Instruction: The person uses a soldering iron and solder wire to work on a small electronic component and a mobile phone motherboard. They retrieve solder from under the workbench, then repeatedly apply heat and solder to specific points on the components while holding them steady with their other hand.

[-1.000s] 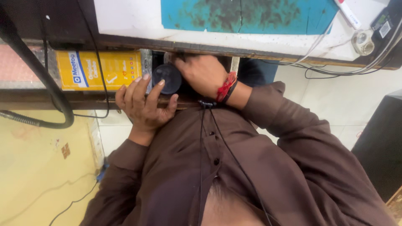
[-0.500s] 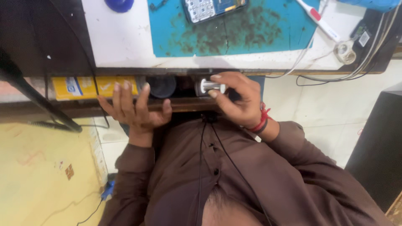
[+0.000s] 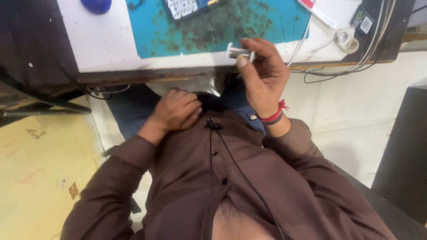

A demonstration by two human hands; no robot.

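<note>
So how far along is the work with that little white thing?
Early, it seems. Done: the small white tube is picked up, pinched in the right hand by the desk's edge. In hand: only that tube; the left hand rests curled on the lap. Left: the keypad device on the teal mat lies untouched.

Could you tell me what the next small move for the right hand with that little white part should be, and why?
Probably carry the small white part forward and set it down on the teal work mat. The right hand pinches it at the near edge of the white table, over the gap above the lap, where a slip would drop it. The left hand rests closed against the shirt.
</note>
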